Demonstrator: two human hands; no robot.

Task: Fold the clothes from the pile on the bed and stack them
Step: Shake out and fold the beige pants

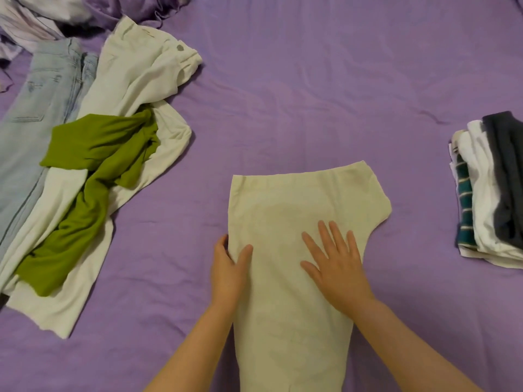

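Observation:
A cream garment (294,199) lies flat on the purple bed sheet (311,89) in front of me, folded lengthwise into a long strip. My left hand (227,268) grips its left edge, thumb on top and fingers tucked under the cloth. My right hand (335,263) rests flat on the cloth with fingers spread. The unfolded pile sits at the left: a green top (90,171) over white trousers (141,72) beside light blue jeans (36,103). A stack of folded clothes (489,190) stands at the right edge.
Crumpled pale and purple fabric (42,15) lies at the top left corner. Bare purple sheet stretches across the middle and back of the bed between the pile and the stack.

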